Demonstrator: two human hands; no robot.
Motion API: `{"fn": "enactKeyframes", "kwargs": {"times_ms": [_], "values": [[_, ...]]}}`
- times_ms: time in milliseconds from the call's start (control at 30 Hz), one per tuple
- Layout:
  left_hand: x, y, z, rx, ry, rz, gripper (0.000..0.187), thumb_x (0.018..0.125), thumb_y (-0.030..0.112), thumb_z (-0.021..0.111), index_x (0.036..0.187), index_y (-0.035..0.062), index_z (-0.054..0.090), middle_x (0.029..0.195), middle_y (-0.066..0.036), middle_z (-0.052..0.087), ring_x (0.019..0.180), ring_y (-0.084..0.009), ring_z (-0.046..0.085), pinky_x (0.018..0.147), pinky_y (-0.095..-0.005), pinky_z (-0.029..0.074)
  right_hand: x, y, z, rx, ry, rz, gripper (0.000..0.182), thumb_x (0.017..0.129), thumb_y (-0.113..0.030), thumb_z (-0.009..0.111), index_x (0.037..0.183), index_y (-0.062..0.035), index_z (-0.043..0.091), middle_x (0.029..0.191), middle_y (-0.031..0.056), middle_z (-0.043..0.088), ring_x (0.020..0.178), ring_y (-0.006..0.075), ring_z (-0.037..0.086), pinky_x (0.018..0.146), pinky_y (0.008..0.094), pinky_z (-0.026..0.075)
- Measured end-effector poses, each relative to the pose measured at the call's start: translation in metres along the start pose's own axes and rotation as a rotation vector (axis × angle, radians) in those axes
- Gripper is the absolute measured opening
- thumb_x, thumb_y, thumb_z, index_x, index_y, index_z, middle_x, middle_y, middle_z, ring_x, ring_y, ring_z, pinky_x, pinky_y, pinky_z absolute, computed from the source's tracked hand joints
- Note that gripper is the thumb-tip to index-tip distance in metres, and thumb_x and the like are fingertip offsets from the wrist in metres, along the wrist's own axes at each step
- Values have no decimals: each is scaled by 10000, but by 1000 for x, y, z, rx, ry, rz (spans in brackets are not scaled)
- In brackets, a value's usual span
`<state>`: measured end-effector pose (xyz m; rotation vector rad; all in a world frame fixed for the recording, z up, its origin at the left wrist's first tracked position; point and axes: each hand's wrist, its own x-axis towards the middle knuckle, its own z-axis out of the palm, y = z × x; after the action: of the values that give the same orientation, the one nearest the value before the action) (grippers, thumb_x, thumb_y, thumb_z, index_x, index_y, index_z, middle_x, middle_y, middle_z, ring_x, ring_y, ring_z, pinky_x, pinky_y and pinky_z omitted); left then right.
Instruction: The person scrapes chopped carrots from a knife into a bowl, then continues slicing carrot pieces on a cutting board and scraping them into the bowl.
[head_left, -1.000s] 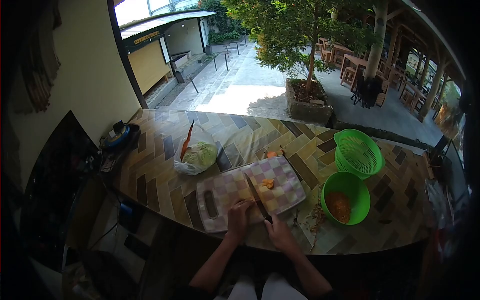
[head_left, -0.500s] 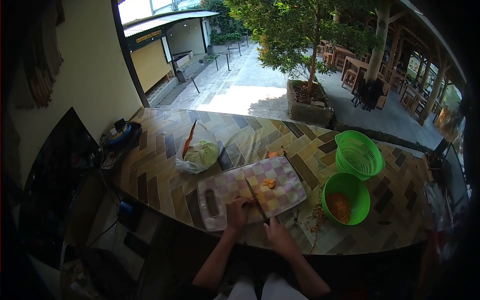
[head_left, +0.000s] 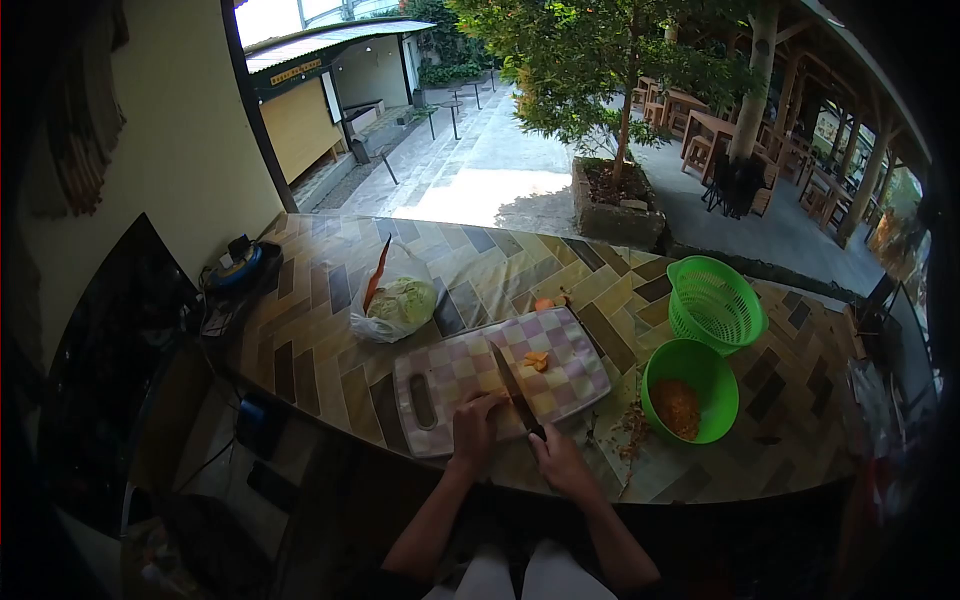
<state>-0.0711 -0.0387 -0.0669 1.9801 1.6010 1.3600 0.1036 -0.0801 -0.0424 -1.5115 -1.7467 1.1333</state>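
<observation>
My right hand (head_left: 563, 464) grips the dark handle of a knife (head_left: 511, 379), its blade pointing away from me over the checkered cutting board (head_left: 450, 362). Beside the blade, on its left, my left hand (head_left: 475, 428) rests on the board with fingers bent together. Whatever those fingers hold is mostly hidden, though a hint of orange shows near them. To the right of the blade lie several cut orange pieces (head_left: 537, 361).
Right of the board stand a green bowl (head_left: 722, 398) with orange shreds inside and a green colander (head_left: 715, 303). Peel scraps (head_left: 630, 432) lie beside the bowl. Behind the board sits a plastic bag (head_left: 398, 308) with a pale green vegetable and a long orange-red strip.
The knife and my right hand have shifted slightly forward, and the blade shows broader to the camera. My left hand stays in nearly the same place on the board.
</observation>
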Motion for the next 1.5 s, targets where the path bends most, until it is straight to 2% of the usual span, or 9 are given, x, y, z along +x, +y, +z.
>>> {"fn": "enactKeyframes", "kwargs": {"times_ms": [200,500,700,800,900,1000,1200,1300,1500], "values": [[0,4,4,-31,29,-133,169,816,18,607,912,23,746,877,-184,701,848,-328,671,786,-409,524,-8,-10,6,-105,63,4,299,1002,-247,495,1038,49,522,812,319,617,849,501,601,693,542,452],[0,-2,5,-53,75,-129,155,823,84,641,920,38,754,842,-170,701,805,-323,677,758,-397,527,-4,-16,14,-222,-20,63,301,1001,-245,489,1064,47,458,836,339,625,837,522,601,721,587,454],[1,-5,6,-68,86,-130,131,807,93,664,884,48,761,803,-173,685,785,-323,680,734,-396,528,13,-22,10,-317,-29,37,288,1002,-236,493,1071,44,473,873,337,633,873,518,603,742,572,466],[0,-3,7,-91,104,-203,120,800,84,675,874,44,761,792,-170,686,772,-313,681,726,-385,529,10,-11,5,-131,-3,-27,293,1003,-242,495,1075,42,500,912,327,637,910,507,602,755,553,467],[2,0,4,-82,77,-217,116,794,68,680,874,39,758,788,-167,689,768,-303,683,728,-374,530,2,-8,7,-69,50,-89,302,1007,-252,471,1023,49,497,832,329,628,840,519,604,712,582,459],[2,-1,2,-126,78,-190,113,791,61,683,874,35,755,794,-159,696,772,-296,686,732,-369,530,0,-7,10,-71,30,-57,312,1005,-264,481,1019,47,495,815,335,623,843,521,601,713,585,456],[4,-6,2,-118,56,-190,116,781,35,663,858,31,749,804,-151,705,799,-287,691,736,-373,530,1,-14,7,-112,-53,37,309,1008,-260,486,1043,47,501,924,330,628,930,507,590,758,549,453],[6,-4,-1,-101,37,-220,120,778,24,652,852,31,746,808,-151,706,805,-291,690,740,-379,528,6,-10,8,-125,-75,-3,312,1009,-259,480,1022,53,484,882,336,628,906,515,596,745,559,456],[2,-6,1,-98,71,-178,152,781,28,647,894,28,748,814,-162,702,807,-322,677,742,-401,523,8,-32,26,-423,9,87,318,1004,-264,485,1023,53,476,775,303,641,809,492,636,729,561,491]]}}
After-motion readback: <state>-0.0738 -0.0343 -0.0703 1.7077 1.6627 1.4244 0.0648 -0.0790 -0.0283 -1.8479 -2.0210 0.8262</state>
